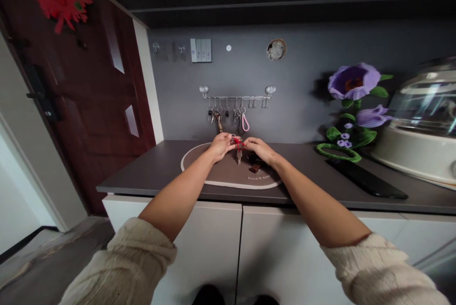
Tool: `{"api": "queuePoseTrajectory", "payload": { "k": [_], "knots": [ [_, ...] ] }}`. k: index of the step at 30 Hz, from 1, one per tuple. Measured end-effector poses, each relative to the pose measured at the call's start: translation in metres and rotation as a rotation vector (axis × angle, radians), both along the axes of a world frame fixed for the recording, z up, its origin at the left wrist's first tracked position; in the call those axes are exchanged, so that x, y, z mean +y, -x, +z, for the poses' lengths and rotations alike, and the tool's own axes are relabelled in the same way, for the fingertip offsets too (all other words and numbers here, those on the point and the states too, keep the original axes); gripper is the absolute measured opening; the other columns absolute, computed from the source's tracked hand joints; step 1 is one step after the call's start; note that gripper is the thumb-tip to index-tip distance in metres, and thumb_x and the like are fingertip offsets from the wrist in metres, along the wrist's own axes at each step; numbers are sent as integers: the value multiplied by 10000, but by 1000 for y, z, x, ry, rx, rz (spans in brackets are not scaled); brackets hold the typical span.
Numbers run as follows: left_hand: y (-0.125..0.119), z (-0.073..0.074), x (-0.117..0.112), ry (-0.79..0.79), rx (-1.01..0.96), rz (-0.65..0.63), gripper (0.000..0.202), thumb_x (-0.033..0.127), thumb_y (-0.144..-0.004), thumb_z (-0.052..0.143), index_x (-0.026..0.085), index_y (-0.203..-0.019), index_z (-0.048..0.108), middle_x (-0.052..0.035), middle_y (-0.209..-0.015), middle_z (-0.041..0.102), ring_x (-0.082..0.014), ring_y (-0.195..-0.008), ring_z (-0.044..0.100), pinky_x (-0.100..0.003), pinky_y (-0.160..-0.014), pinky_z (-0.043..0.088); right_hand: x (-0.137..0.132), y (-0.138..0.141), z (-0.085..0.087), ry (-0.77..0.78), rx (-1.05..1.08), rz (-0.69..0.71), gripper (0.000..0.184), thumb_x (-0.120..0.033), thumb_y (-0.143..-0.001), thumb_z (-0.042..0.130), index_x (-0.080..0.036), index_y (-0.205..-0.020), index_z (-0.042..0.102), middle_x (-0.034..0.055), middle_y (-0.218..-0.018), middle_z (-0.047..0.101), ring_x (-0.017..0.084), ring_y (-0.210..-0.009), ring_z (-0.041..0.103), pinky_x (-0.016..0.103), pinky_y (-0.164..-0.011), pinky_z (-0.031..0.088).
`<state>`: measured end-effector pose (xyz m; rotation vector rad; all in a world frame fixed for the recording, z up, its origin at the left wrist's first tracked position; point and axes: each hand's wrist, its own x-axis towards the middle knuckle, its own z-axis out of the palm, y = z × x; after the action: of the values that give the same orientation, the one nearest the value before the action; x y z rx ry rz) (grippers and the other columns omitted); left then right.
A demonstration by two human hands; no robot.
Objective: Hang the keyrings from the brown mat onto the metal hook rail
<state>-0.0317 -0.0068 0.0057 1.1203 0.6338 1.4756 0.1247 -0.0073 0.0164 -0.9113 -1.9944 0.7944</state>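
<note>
Between my two hands, above the brown mat (221, 172), is a key ring with a red cord (238, 142) and a key (239, 157) dangling under it. My left hand (223, 145) pinches the ring side. The fingertips of my right hand (260, 147) close on the red cord from the other side. Below my right hand a small brown object (255, 168) lies on the mat, with something dark beside it partly hidden. Behind my hands, a wall rail (235, 98) carries several bunches of keys, one with a pink loop (245, 123).
To the right on the dark counter (142, 167) are a black phone-like slab (370, 179), purple fabric flowers (354, 81) and a white appliance with a clear cover (420, 148). A switch panel (201, 50) is on the wall. At left stands a dark red door (107, 119).
</note>
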Motion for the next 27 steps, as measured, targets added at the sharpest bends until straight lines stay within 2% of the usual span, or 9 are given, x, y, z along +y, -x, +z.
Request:
{"api": "queuePoseTrajectory", "payload": {
  "k": [6,11,17,22,27],
  "knots": [
    [0,-2,-3,61,163,-2,58,178,-791,462,141,-749,447,4,-678,571,-81,-630,572,-414,-799,435,-2,-5,7,183,327,-29,102,-271,-652,487,-192,-714,500,-7,-738,603,122,-674,556,238,-613,422],
    [-3,-4,-5,23,218,-65,101,233,-760,516,148,-770,464,-18,-747,584,-96,-667,583,-369,-753,453,-1,-6,8,206,438,30,192,-331,-635,575,-174,-735,527,17,-721,600,119,-658,564,258,-660,442],
    [-6,-6,-7,-9,229,-154,193,268,-690,603,148,-771,476,-32,-775,600,-99,-705,587,-337,-783,444,4,-7,13,60,398,12,263,-381,-635,592,-160,-765,535,5,-722,569,90,-644,522,241,-659,415],
    [-6,-9,-3,-54,226,-121,264,291,-638,651,156,-805,499,-32,-780,607,-100,-720,583,-325,-800,437,6,-6,33,-118,230,3,265,-394,-651,567,-147,-736,522,-13,-664,537,81,-606,475,238,-638,388],
    [-8,-8,-4,-50,206,-83,314,277,-638,655,157,-881,495,-57,-838,618,-105,-739,585,-311,-796,435,17,-7,53,-286,22,-49,204,-340,-675,536,-137,-695,533,-8,-643,533,89,-599,456,239,-622,369]
  ]
}}
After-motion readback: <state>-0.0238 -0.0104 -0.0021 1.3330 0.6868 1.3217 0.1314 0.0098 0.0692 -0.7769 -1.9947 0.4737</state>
